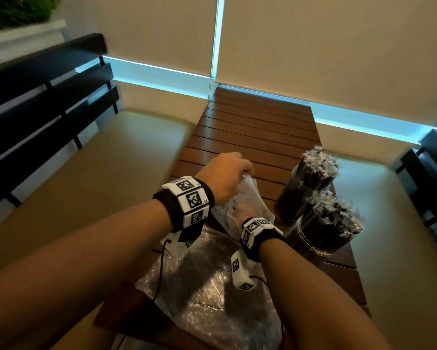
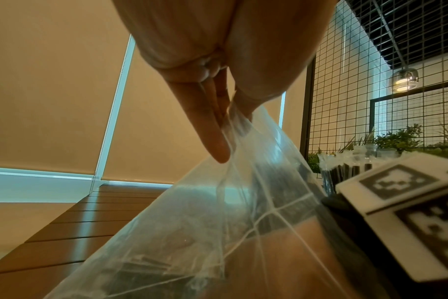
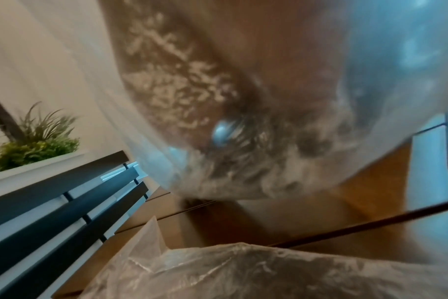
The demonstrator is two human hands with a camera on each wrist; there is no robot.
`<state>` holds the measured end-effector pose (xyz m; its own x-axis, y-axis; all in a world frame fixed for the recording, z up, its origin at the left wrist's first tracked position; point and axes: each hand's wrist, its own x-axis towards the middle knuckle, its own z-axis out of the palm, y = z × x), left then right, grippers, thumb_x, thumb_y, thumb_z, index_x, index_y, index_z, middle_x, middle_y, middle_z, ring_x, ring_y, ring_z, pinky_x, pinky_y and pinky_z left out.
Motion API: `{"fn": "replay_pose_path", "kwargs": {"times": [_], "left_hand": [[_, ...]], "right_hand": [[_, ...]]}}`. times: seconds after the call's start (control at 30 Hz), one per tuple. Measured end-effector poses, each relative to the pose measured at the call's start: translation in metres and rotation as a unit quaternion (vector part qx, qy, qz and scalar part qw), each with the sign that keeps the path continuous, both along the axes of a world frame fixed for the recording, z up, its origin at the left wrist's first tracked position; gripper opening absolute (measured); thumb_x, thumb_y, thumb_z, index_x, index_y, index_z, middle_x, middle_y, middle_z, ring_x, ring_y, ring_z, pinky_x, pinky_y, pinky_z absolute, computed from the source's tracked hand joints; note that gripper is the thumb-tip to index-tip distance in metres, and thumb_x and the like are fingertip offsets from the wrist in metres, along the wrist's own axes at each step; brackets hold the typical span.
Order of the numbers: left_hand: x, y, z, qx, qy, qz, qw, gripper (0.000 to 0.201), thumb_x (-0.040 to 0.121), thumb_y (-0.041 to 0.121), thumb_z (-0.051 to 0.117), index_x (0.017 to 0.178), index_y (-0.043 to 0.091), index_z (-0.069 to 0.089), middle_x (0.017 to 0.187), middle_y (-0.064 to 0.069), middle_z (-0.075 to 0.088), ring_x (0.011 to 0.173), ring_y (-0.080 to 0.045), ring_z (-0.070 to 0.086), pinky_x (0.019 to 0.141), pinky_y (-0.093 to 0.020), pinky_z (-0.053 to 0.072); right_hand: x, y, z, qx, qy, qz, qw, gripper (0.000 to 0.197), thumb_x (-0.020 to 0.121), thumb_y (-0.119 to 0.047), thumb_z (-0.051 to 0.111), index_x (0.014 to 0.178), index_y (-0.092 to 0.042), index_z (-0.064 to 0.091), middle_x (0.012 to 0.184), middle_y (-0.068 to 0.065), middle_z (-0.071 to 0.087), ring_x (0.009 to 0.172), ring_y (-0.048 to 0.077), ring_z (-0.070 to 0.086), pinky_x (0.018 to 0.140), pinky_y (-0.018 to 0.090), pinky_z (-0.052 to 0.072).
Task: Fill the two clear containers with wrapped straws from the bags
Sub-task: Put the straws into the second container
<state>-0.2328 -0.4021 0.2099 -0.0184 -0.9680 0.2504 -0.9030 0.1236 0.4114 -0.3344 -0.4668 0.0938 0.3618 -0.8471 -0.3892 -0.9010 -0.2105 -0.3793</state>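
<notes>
Head view: left hand (image 1: pixel 227 176) pinches clear bag (image 1: pixel 247 198) mouth above table (image 1: pixel 257 127) middle; right hand (image 1: pixel 246 209) inside bag, grip can't tell. Both containers (image 1: pixel 304 195) at right edge look full. Hold mouth taut, lift straws (image 2: pixel 146 265) out gathered.

No readable words or numbers anywhere; the wristband tags (image 1: pixel 193 199) at frame centre carry only black-and-white square codes.

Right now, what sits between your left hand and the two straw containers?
Head view: only bare wooden slats separate the left hand from the containers.
</notes>
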Motion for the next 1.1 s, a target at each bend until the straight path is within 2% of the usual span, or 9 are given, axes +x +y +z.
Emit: {"fn": "replay_pose_path", "kwargs": {"times": [0.07, 0.2, 0.33, 0.47, 0.63, 0.8, 0.87, 1.03, 1.1], "left_hand": [[0.002, -0.001, -0.001, 0.002, 0.001, 0.003, 1.0, 0.023, 0.094, 0.01, 0.056, 0.111, 0.019, 0.069, 0.108, 0.0, 0.062, 0.099, -0.02, 0.059, 0.089, -0.038, 0.05], [0.004, -0.005, -0.002, -0.003, 0.002, 0.008, 1.0, 0.022, 0.094, 0.012, 0.056, 0.11, 0.019, 0.069, 0.107, 0.001, 0.063, 0.098, -0.019, 0.059, 0.088, -0.038, 0.051], [0.004, -0.009, -0.005, -0.001, 0.001, 0.01, 1.0, 0.022, 0.094, 0.013, 0.057, 0.11, 0.02, 0.069, 0.107, 0.002, 0.062, 0.097, -0.02, 0.06, 0.088, -0.037, 0.051], [0.003, -0.011, -0.008, -0.004, 0.011, 0.009, 1.0, 0.021, 0.094, 0.015, 0.055, 0.108, 0.018, 0.071, 0.104, 0.0, 0.063, 0.096, -0.02, 0.06, 0.087, -0.036, 0.05], [0.0, -0.014, -0.012, -0.016, 0.014, 0.009, 1.0, 0.019, 0.093, 0.015, 0.055, 0.103, 0.017, 0.072, 0.1, -0.001, 0.066, 0.093, -0.019, 0.061, 0.085, -0.035, 0.051], [0.0, -0.017, -0.018, -0.005, 0.004, 0.028, 1.0, 0.019, 0.094, 0.015, 0.055, 0.105, 0.016, 0.071, 0.102, -0.002, 0.066, 0.095, -0.02, 0.061, 0.085, -0.031, 0.049], [0.001, -0.019, -0.021, 0.009, -0.001, 0.043, 0.999, 0.02, 0.093, 0.013, 0.055, 0.106, 0.015, 0.071, 0.105, -0.004, 0.067, 0.097, -0.021, 0.061, 0.086, -0.031, 0.049], [0.002, -0.028, -0.027, 0.065, -0.007, 0.106, 0.992, 0.022, 0.091, 0.012, 0.056, 0.105, 0.014, 0.073, 0.107, -0.009, 0.071, 0.1, -0.027, 0.064, 0.09, -0.035, 0.051], [0.004, -0.032, -0.029, 0.086, 0.011, 0.15, 0.985, 0.024, 0.092, 0.013, 0.056, 0.109, 0.014, 0.073, 0.111, -0.01, 0.071, 0.104, -0.029, 0.064, 0.093, -0.037, 0.052]], "right_hand": [[0.002, -0.003, -0.003, -0.039, 0.0, -0.019, 0.999, 0.029, 0.097, -0.022, 0.053, 0.121, -0.005, 0.06, 0.074, 0.0, 0.043, 0.086, 0.019, 0.046, 0.071, 0.029, 0.039], [0.01, -0.008, -0.008, -0.045, 0.043, -0.039, 0.997, 0.02, 0.095, -0.031, 0.054, 0.087, -0.013, 0.058, 0.081, 0.001, 0.051, 0.084, 0.017, 0.055, 0.061, 0.025, 0.038], [0.011, -0.019, -0.015, -0.059, 0.054, -0.046, 0.996, 0.023, 0.086, -0.037, 0.059, 0.071, -0.022, 0.05, 0.085, 0.001, 0.058, 0.081, 0.02, 0.057, 0.077, 0.036, 0.053], [-0.002, -0.003, 0.023, -0.046, 0.05, -0.047, 0.997, 0.011, 0.09, -0.028, 0.062, 0.093, -0.017, 0.062, 0.091, 0.002, 0.061, 0.089, 0.022, 0.062, 0.08, 0.036, 0.055], [-0.016, 0.003, 0.045, -0.058, 0.002, -0.021, 0.998, 0.03, 0.094, -0.022, 0.059, 0.123, -0.019, 0.057, 0.114, 0.004, 0.064, 0.1, 0.026, 0.065, 0.072, 0.034, 0.051], [-0.02, 0.007, 0.06, -0.053, 0.073, 0.057, 0.994, 0.024, 0.098, -0.014, 0.052, 0.119, -0.007, 0.06, 0.119, 0.011, 0.063, 0.108, 0.026, 0.06, 0.083, 0.034, 0.048], [-0.023, 0.01, 0.07, -0.068, 0.092, 0.084, 0.99, 0.024, 0.1, -0.016, 0.05, 0.119, -0.007, 0.061, 0.121, 0.011, 0.062, 0.109, 0.026, 0.06, 0.08, 0.033, 0.046], [-0.048, 0.02, 0.119, -0.086, 0.132, 0.133, 0.978, 0.028, 0.099, -0.031, 0.052, 0.115, -0.009, 0.06, 0.094, 0.008, 0.058, 0.081, 0.026, 0.059, 0.066, 0.032, 0.046], [-0.064, 0.025, 0.144, -0.085, 0.148, 0.154, 0.973, 0.032, 0.1, -0.033, 0.051, 0.115, -0.007, 0.06, 0.089, 0.006, 0.054, 0.08, 0.025, 0.056, 0.067, 0.032, 0.043]]}}
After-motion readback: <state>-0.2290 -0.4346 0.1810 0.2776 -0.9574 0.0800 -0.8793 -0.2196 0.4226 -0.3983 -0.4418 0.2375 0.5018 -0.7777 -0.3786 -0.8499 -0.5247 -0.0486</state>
